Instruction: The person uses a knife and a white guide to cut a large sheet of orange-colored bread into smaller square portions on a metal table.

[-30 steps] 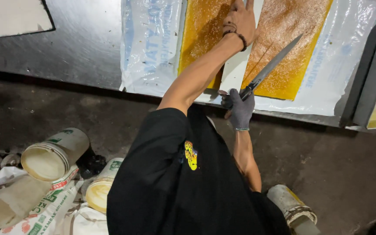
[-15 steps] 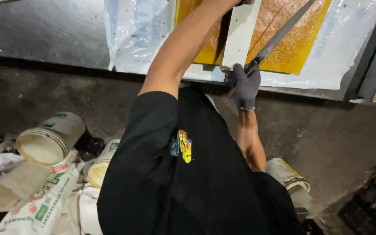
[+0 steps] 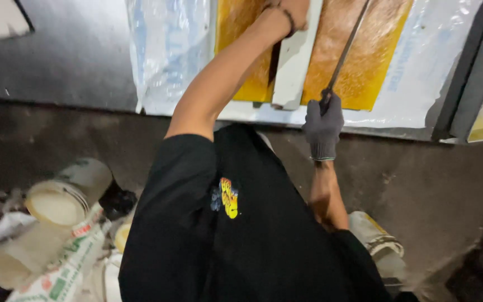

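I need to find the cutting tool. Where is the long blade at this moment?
In the head view, the long blade is upper right of centre, held by the gloved right hand and slanting up across the right yellow sheet, beside the white strip.

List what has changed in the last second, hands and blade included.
The long blade swung from a slant to nearly upright over the yellow sheet, still gripped by the gloved right hand. The bare left hand slid up to the frame's top edge, still pressing the pale strip. The tipped tubs on the floor stayed put.
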